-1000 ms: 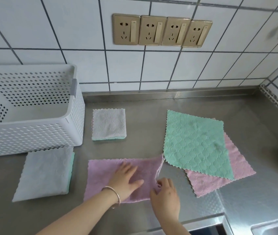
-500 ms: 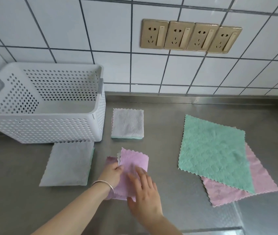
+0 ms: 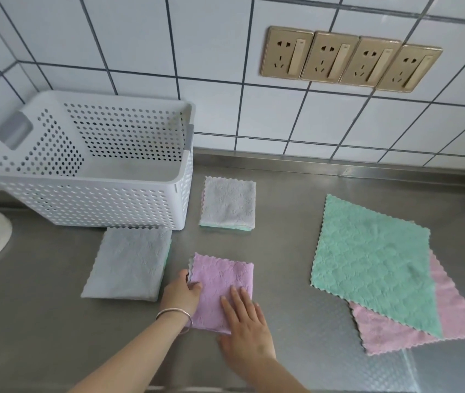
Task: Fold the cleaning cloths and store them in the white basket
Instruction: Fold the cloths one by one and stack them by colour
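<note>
Cloths: five soft cleaning cloths lie on the steel counter [image 3: 296, 194], and none is in the basket yet.
Purple cloth: the purple cloth [image 3: 221, 285] sits low in the middle of the frame, folded into a small square.
Left hand: the left hand [image 3: 181, 293] pinches the left edge of the purple cloth with its fingers curled on it.
Right hand: the right hand [image 3: 244, 321] lies flat and open on the lower right part of the purple cloth, pressing it down, not gripping.
Basket: the white basket [image 3: 89, 205] stands at the upper left of the frame and looks empty inside.
Folded ones: a small grey cloth [image 3: 228, 204] lies just right of the basket, and a bigger grey cloth [image 3: 130, 263] lies just below it, touching or nearly touching its front wall.
Not folded: a green cloth [image 3: 373, 262] lies spread flat on the right, on top of a pink cloth [image 3: 396, 333] that peeks out below it.
How it will feel: I think the purple cloth is light, soft and floppy, not slippery, and it cannot break.
Where to hold: I would slide fingers under the folded edge with a thumb on top, so the layers stay together when lifted.
What could go wrong: held by one corner, the fold would likely flop open.
</note>
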Demonstrator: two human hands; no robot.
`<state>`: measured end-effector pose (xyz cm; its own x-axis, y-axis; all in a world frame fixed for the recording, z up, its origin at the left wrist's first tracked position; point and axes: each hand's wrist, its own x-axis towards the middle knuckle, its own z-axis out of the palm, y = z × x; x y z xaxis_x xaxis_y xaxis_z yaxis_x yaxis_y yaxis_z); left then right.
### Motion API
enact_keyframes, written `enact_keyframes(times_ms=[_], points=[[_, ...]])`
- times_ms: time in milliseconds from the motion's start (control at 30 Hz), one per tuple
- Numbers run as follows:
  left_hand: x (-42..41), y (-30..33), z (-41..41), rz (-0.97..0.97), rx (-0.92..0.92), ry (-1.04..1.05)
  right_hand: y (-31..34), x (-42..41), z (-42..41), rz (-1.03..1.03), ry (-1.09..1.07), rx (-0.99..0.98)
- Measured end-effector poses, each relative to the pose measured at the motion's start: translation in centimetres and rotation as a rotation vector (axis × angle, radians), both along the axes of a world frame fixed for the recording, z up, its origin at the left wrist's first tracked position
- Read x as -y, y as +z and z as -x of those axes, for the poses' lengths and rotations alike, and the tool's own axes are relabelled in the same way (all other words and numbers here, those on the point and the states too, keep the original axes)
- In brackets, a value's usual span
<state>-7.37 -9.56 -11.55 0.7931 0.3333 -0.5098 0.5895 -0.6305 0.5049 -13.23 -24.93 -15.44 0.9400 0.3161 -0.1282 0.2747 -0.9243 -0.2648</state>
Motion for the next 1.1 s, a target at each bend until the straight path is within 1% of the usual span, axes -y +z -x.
enact_keyframes(times_ms=[100,133,200,267,300,333,367,400,467,533,633,733,800,867,933,1000,1100], points=[[0.4,-0.3,0.8,-0.083,0.035,-0.006,0.2,-0.1,-0.1,-0.011,-0.006,-0.006],[0.4,-0.5,1.1,-0.111,0.042,-0.002,0.4,0.0,-0.2,-0.035,-0.029,0.02],[0.5,-0.9,1.5,-0.161,0.047,0.007,1.1,-0.1,-0.7,-0.183,-0.142,0.047],[0.8,-1.1,1.6,-0.235,0.043,-0.012,1.2,-0.1,-1.2,-0.405,-0.38,0.103],[1.0,-1.0,1.5,-0.274,0.026,-0.032,1.7,-0.2,-1.8,-0.479,-0.542,0.035],[1.2,-0.9,1.3,-0.307,0.002,-0.056,2.4,-0.2,-2.5,-0.521,-0.677,-0.098],[1.4,-0.7,1.2,-0.329,-0.017,-0.083,3.2,-0.1,-3.2,-0.501,-0.766,-0.24],[1.6,-0.6,1.1,-0.333,-0.019,-0.102,3.7,0.1,-3.9,-0.468,-0.805,-0.366],[1.7,-0.2,1.1,-0.27,0.003,-0.09,4.7,0.4,-4.7,-0.386,-0.768,-0.533],[1.5,0.6,0.9,-0.149,0.02,-0.011,5.2,0.9,-5.4,-0.396,-0.758,-0.572],[1.6,2.7,-1.0,-0.017,0.114,0.068,6.4,1.8,-7.5,-0.543,-0.778,-0.485],[2.1,5.2,-4.4,0.162,0.28,0.177,8.4,2.1,-11.2,-0.706,-0.78,-0.382],[2.5,6.6,-7.1,0.264,0.38,0.214,9.1,2.1,-14.2,-0.776,-0.772,-0.332],[2.7,7.4,-9.7,0.27,0.466,0.154,9.3,2.0,-17.4,-0.82,-0.774,-0.313],[2.6,7.5,-12.3,0.217,0.516,0.033,9.3,1.9,-20.4,-0.862,-0.789,-0.315],[2.4,6.7,-14.7,0.154,0.491,-0.048,8.9,1.6,-22.9,-0.904,-0.809,-0.344],[2.1,5.1,-17.2,0.078,0.395,-0.068,7.6,1.2,-25.2,-0.911,-0.817,-0.393]])
